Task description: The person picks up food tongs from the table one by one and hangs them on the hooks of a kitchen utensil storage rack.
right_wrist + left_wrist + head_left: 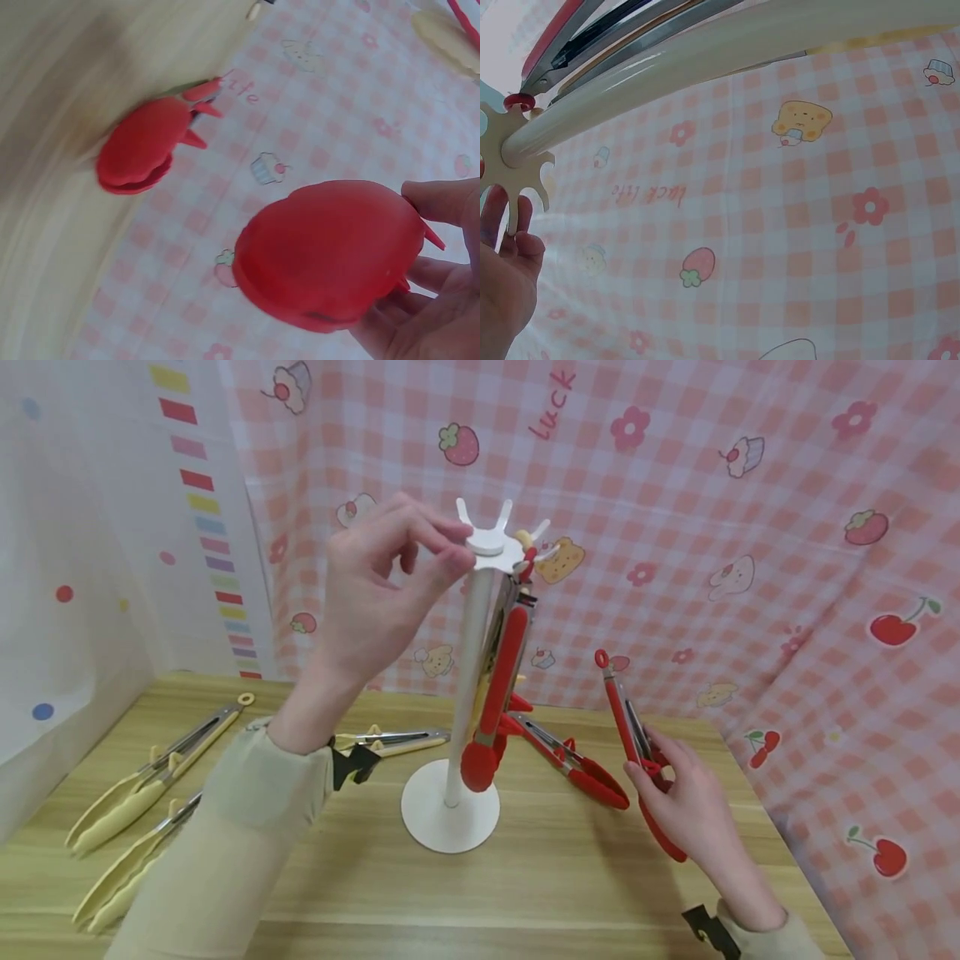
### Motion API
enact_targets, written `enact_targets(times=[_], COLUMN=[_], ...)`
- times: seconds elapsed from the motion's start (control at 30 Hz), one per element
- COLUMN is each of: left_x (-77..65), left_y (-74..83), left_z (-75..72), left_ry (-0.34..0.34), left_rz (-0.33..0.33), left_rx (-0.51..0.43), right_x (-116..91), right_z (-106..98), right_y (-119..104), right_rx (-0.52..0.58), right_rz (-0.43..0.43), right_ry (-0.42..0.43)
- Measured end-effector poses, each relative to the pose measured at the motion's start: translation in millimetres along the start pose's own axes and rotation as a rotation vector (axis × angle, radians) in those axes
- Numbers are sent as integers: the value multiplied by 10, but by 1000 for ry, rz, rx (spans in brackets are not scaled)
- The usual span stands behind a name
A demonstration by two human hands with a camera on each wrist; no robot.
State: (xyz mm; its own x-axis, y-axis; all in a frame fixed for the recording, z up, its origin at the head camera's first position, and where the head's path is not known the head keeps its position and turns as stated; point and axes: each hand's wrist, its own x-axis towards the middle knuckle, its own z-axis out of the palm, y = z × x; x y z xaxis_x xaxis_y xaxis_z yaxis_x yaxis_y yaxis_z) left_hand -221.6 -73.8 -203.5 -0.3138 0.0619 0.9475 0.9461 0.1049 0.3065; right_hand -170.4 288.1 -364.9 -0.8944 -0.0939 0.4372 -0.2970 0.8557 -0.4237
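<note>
A white stand (452, 810) with a hooked top disc (501, 558) rises from the table. My left hand (382, 581) pinches one of its hooks between thumb and fingers, as the left wrist view shows at the disc (495, 169). Red tongs (504, 672) hang by their ring from the right side of the disc, with yellow tongs partly hidden behind them. To the right of the stand, my right hand (690, 806) grips another pair of red tongs (617, 702), ring upward. Their red scalloped heads (330, 255) point toward the camera in the right wrist view.
Red tongs (592, 778) lie on the table between the stand and my right hand. Yellow tongs (123, 806) lie at the left, another pair (120, 889) partly under my left sleeve, and one (408, 743) behind the stand. Checked cloth (600, 485) hangs behind.
</note>
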Motion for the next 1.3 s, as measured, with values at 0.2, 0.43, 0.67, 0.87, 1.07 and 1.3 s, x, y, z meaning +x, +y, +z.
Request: enact_targets(times=[0.2,0.43,0.67,0.87,1.07,1.3], left_x=[2,-13,-36,-43,-58,-85], left_y=[40,77,106,127,155,176], left_z=[25,61,104,150,207,277], left_ry=[12,29,43,66,96,129], left_rz=[-21,-44,-67,-73,-83,-57], left_rx=[32,104,152,184,214,277], right_x=[32,55,69,68,61,48], right_z=[7,14,26,33,21,1], right_y=[-129,-281,-410,-485,-576,-727], right_rx=[45,92,142,152,178,223], right_rz=[-42,-38,-68,-73,-63,-78], right_ry=[75,133,182,196,214,239])
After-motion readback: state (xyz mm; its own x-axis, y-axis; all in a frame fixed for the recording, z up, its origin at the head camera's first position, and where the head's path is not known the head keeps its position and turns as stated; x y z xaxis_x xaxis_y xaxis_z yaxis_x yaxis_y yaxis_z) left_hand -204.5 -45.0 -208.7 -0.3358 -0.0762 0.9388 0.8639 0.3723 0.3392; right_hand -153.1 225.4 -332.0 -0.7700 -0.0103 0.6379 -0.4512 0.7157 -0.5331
